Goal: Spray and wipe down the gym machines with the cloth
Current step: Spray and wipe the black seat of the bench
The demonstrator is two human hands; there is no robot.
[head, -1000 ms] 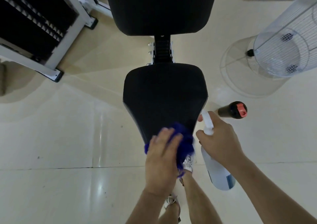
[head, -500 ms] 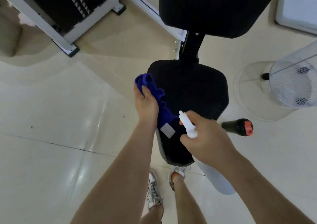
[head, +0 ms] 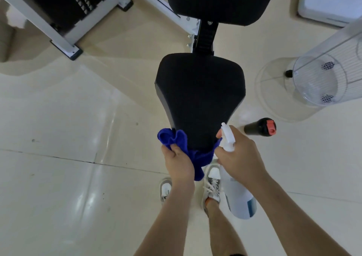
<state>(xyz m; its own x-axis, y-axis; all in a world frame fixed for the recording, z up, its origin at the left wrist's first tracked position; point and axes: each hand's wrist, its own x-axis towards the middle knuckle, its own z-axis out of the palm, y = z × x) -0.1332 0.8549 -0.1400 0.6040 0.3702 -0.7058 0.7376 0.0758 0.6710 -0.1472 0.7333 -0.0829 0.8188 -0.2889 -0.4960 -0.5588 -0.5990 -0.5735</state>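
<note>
- Seat pad (head: 199, 95): matt black upholstery; a fine grain is seen on top.
- Backrest pad (head: 221, 1), beyond the seat pad: the same matt black covering is shown.
- Cloth (head: 176, 138), at the seat pad's near tip: deep blue fabric, soft and fluffy.
- Spray bottle (head: 239, 199), right of that tip: smooth, translucent white plastic.
- Handle (head: 258, 127), right of the seat pad: matt black grip, capped in red-orange.
- Frame (head: 64, 38), far left of the seat pad: white painted metal.
- Floor (head: 58, 128), around the seat pad: glossy cream tiles in which light is reflected.
</note>
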